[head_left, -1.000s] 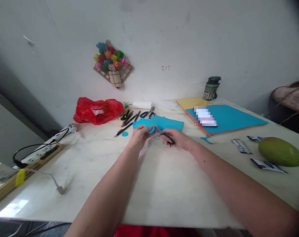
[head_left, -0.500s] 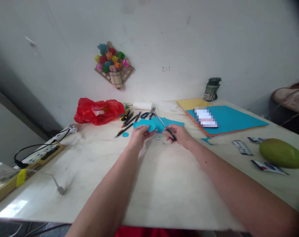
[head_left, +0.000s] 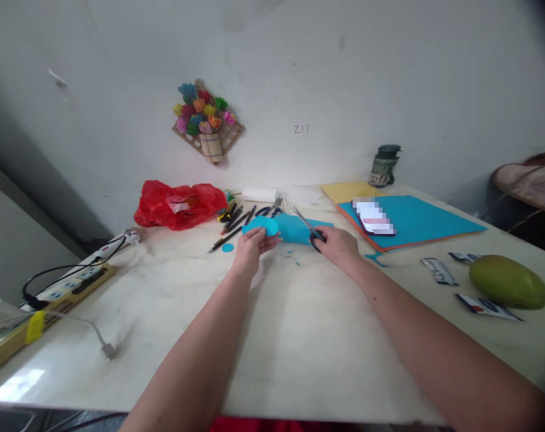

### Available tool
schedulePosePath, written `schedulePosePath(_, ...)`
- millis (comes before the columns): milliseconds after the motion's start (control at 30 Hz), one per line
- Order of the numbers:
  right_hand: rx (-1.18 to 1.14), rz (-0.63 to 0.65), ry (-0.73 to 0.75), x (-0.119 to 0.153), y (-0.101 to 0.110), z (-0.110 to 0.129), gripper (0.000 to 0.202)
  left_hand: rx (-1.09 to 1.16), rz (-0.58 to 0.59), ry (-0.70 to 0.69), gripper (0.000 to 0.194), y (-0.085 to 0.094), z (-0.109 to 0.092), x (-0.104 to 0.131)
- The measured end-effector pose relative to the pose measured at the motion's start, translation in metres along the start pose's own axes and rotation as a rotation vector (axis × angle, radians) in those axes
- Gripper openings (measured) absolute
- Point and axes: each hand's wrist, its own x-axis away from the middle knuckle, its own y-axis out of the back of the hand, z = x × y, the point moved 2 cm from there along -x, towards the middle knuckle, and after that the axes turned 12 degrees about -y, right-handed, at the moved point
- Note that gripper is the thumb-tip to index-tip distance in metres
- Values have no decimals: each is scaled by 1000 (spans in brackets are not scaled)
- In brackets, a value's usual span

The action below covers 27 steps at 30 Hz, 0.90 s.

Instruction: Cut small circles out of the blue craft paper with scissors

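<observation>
Between the thumb and fingers of my left hand (head_left: pixel 253 246) is a round blue paper disc (head_left: pixel 270 225). My right hand (head_left: pixel 339 245) is closed round the black handles of a pair of scissors (head_left: pixel 307 223), whose blades are parted and point up and to the left. Behind both hands a blue paper sheet (head_left: pixel 294 227) lies on the table, partly covered by the disc and the scissors. A smaller blue paper circle (head_left: pixel 228 247) rests left of my left hand. Tiny blue paper scraps (head_left: pixel 292 258) are scattered between my hands.
Pens (head_left: pixel 227 239) and a red plastic bag (head_left: pixel 177 204) lie at the back left. To the right are stacked coloured sheets (head_left: pixel 427 219) with a phone (head_left: pixel 373 216) on top, a green mango (head_left: pixel 508 282) and small packets (head_left: pixel 439 271). A power strip (head_left: pixel 77 287) runs along the left edge.
My right hand has moved slightly right with the scissors, away from the disc, and the scissors' blades have turned and spread. My left hand still holds the disc.
</observation>
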Motion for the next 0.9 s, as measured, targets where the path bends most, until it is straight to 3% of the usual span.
schedulePosePath(133,-20,-54,-40,-2,4,-2,40,-68,21,-21,29,-1,2,0)
schedulePosePath(300,-72,-134,-68,-8,13,-6,34,-188,166,159,30,-6,8,5)
schedulePosePath(500,91,-156,-86,-11,17,-8,34,-356,286,250,30,-8,2,11)
schedulePosePath(633,197,-138,-90,-11,18,-9,33,-441,359,271,30,-8,-1,12)
schedulePosePath(900,317,-34,-129,-15,15,-16,32,-820,509,269,30,-3,-4,10)
